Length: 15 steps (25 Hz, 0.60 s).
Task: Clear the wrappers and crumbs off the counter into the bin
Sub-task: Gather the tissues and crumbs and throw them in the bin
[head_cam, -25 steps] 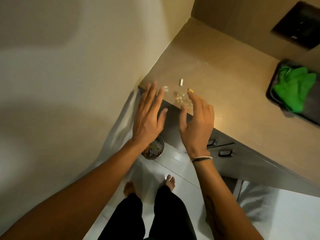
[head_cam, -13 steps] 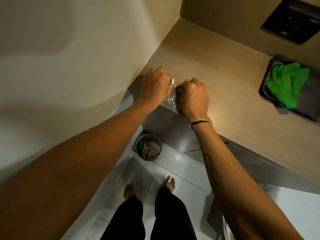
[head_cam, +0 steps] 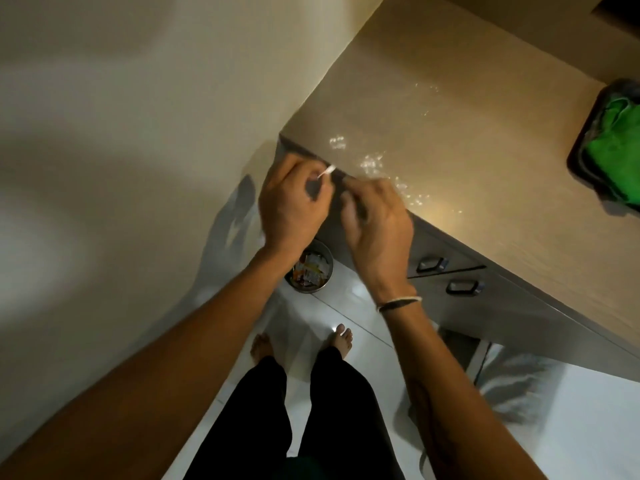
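My left hand (head_cam: 294,206) hovers just off the counter's front corner, fingers pinched on a small white wrapper (head_cam: 327,170). My right hand (head_cam: 377,223) is beside it at the counter edge, fingers curled; I cannot tell whether it holds anything. Pale crumbs (head_cam: 372,164) lie scattered on the beige counter (head_cam: 467,140) near the corner, with more crumbs further back. A round metal bin (head_cam: 311,271) with colourful wrappers inside stands on the floor directly below my hands, partly hidden by my left wrist.
A dark tray (head_cam: 581,150) holding a green cloth (head_cam: 620,147) sits at the counter's right. Grey drawers with handles (head_cam: 446,275) run under the counter. A cream wall closes the left side. My bare feet stand on the white tiled floor (head_cam: 346,306).
Both hands have pulled back from the countertop to just past its front edge, above the bin. The left hand now pinches the small white wrapper that lay on the counter.
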Available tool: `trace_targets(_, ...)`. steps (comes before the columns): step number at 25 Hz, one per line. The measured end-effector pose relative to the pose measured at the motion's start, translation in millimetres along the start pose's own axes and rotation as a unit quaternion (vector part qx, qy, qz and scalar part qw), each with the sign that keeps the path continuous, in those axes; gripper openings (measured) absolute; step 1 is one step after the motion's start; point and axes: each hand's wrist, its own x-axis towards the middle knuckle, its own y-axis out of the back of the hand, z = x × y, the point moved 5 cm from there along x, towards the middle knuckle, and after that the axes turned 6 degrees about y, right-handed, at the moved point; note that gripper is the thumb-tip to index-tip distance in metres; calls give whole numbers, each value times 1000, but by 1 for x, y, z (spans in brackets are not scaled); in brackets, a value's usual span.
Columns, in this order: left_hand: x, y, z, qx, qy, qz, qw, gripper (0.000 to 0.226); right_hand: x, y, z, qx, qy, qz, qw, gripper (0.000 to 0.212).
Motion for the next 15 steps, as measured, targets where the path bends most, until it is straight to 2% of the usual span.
trace_targets(2, -50, 6, -48, 20, 56, -9, 998, 4, -51, -39, -7, 9, 6, -77, 997, 22)
trace_targets(6, -139, -50, -153, 93, 178, -171, 965, 10, -136, -144, 46, -14, -91, -274, 957, 29)
trace_targets(8, -165, -95, -194, 102, 190, -219, 952, 14, -160, -196, 86, -22, -121, -307, 944, 30)
trace_targets(11, -188, -174, -254, 121, 194, -243, 943, 17, -183, -276, 148, -52, -161, -318, 933, 35)
trace_targets(13, -199, -226, -294, 123, 216, -250, 936, 29, -196, -326, 183, -48, -196, -324, 924, 41)
trace_targets(15, -210, -263, -324, 158, 242, -284, 914, 44, -209, -364, 209, -26, -226, -322, 919, 44)
